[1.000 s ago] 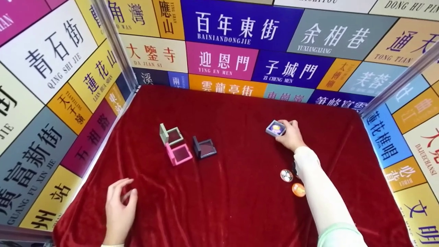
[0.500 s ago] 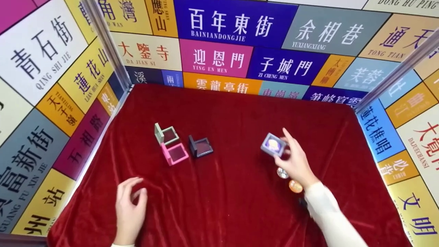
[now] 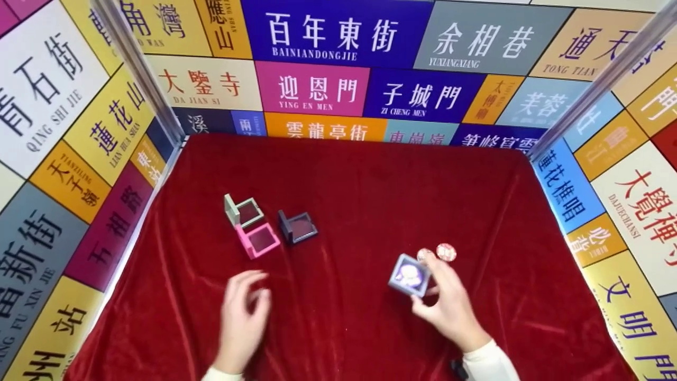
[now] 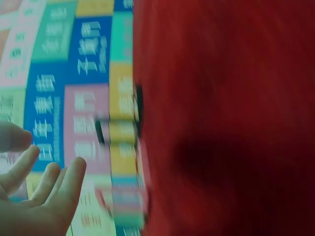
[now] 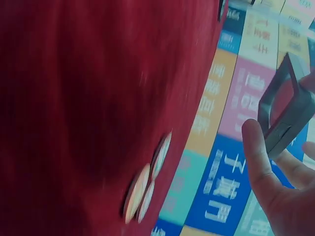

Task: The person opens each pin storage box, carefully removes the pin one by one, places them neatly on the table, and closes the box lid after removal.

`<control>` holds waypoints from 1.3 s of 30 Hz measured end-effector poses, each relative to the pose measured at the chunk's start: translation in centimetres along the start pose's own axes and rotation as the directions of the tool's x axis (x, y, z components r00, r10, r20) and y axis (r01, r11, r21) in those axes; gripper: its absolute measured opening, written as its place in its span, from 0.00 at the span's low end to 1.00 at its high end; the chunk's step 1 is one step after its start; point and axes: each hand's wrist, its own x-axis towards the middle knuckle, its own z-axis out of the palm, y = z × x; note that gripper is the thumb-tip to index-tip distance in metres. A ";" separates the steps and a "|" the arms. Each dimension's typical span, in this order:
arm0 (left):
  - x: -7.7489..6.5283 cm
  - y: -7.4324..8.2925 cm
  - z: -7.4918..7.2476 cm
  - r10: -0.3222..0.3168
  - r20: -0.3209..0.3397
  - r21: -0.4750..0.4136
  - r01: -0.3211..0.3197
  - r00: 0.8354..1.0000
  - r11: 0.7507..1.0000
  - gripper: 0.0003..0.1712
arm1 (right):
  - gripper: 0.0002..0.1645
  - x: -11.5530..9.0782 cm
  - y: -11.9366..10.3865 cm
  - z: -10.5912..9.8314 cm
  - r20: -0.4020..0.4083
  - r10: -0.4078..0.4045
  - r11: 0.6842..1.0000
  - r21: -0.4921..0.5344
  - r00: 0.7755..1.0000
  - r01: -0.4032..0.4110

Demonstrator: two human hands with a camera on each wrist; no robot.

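Observation:
In the head view my right hand pinches a small square grey case by its edges, above the red cloth. A purple and white round picture shows inside the case. The right wrist view has the case from its side, between thumb and fingers. My left hand hovers over the cloth at front left with loosely bent fingers and holds nothing. Beyond it stand three small cases with raised lids: a light green case, a pink case and a dark blue case.
Round badges, one patterned and one partly covered by my right fingers, lie on the red velvet cloth. The right wrist view also shows an orange-edged badge. Sign-printed panels wall the table's back and sides.
My right hand has brought the grey case nearer to me, tipping its face up towards the camera. My left hand has shifted right, closer to the middle. The three raised-lid cases stay put.

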 end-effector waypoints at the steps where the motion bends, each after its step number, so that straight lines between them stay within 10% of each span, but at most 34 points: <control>1: -0.1 0.5 0.9 0.017 0.032 -0.015 -0.016 0.999 1.000 0.25 | 0.63 0.0 -0.6 0.5 0.014 -0.010 1.000 0.024 1.000 0.009; 5: -0.6 3.1 4.2 0.062 0.221 -0.093 -0.042 0.973 0.995 0.27 | 0.65 -0.1 -3.4 2.4 0.053 -0.018 0.997 0.079 0.998 0.014; 14: -1.4 8.1 8.7 0.163 0.557 0.033 -0.218 0.814 0.975 0.44 | 0.65 -0.5 -7.6 5.2 -0.017 0.016 0.981 0.192 1.000 -0.012; 21: -1.2 8.2 10.0 0.136 0.554 -0.022 -0.148 0.821 0.989 0.36 | 0.46 -0.9 -9.5 5.8 0.032 0.141 0.903 0.406 0.989 -0.142; 29: -0.4 7.9 10.0 0.103 0.584 0.042 -0.157 0.806 0.987 0.49 | 0.30 -0.8 -9.6 5.2 0.075 0.154 0.736 0.657 0.985 -0.165; 39: 0.3 9.1 10.2 0.146 0.583 0.301 -0.380 0.799 0.875 0.48 | 0.22 -1.6 -10.0 5.6 0.097 0.122 0.593 0.791 0.988 -0.151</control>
